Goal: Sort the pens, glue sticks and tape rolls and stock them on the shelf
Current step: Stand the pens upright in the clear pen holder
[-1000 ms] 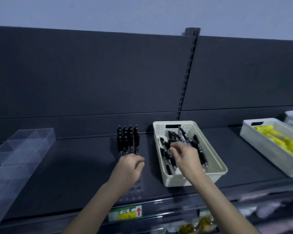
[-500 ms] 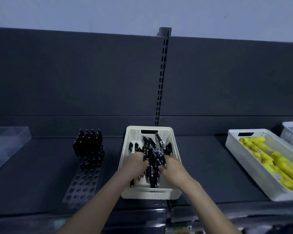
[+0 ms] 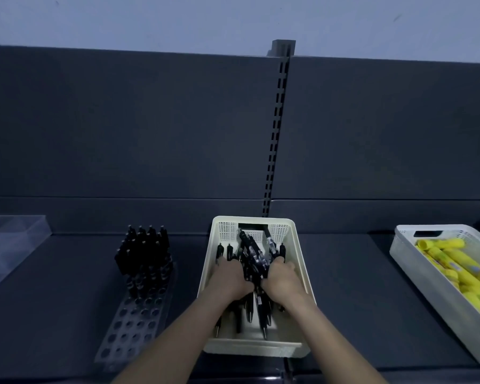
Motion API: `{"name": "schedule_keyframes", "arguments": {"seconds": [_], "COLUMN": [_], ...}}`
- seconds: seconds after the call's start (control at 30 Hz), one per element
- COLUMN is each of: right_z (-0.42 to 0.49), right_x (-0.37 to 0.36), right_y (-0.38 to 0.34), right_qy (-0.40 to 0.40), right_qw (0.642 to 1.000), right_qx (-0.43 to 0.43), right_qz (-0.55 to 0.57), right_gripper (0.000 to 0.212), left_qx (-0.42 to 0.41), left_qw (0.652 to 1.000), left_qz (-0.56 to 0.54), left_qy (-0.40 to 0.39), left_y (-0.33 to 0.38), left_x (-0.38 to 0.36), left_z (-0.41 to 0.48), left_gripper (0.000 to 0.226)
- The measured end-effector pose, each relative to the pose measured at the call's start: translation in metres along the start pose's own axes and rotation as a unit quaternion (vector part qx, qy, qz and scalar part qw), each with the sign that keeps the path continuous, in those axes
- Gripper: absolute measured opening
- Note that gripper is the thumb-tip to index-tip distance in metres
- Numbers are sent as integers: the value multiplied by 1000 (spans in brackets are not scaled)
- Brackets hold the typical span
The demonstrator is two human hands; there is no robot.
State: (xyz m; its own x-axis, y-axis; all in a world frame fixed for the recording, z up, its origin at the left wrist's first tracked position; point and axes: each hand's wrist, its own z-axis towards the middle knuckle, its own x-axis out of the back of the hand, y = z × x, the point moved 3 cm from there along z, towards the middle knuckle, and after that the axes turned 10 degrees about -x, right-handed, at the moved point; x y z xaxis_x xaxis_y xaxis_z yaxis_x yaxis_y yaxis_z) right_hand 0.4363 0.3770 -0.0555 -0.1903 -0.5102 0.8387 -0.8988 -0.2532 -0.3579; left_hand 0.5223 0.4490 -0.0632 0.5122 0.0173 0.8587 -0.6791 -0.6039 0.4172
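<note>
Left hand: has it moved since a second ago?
Yes. The left hand left the pen rack and went right into the cream basket, where it now grips pens beside the right hand.

Glue-stick tray (image 3: pixel 402 239) cropped at right, clear organizer (image 3: pixel 11 245) cropped at left

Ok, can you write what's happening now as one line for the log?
step: gathering pens | left hand: grips loose black pens | right hand: grips same bunch | place: cream plastic basket | next: likely grey holed pen rack
</note>
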Motion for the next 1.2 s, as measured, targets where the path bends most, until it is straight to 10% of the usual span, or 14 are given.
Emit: {"name": "schedule_keyframes", "arguments": {"seconds": [0.3, 0.57, 0.8, 1.2], "right_z": [3, -7, -27, -61], "right_x": [-4, 1, 12, 22], "right_y": [9, 17, 27, 33], "right_qy": [-29, -83, -178, -168], "right_qw": [999, 938, 814, 820], "right_qx": [9, 21, 4, 104], "right_qz": [30, 336, 553, 536], "right_gripper": [31, 16, 15, 19], "left_qx": [-7, 0, -45, -90], "left_qw": [999, 970, 852, 744], "left_qz": [-5, -229, -509, -660], "left_qy": [31, 80, 111, 50], "left_y": [-3, -12, -7, 31], "left_x": [1, 9, 13, 22], "left_z": [5, 7, -6, -43], "left_gripper": [14, 32, 15, 6]}}
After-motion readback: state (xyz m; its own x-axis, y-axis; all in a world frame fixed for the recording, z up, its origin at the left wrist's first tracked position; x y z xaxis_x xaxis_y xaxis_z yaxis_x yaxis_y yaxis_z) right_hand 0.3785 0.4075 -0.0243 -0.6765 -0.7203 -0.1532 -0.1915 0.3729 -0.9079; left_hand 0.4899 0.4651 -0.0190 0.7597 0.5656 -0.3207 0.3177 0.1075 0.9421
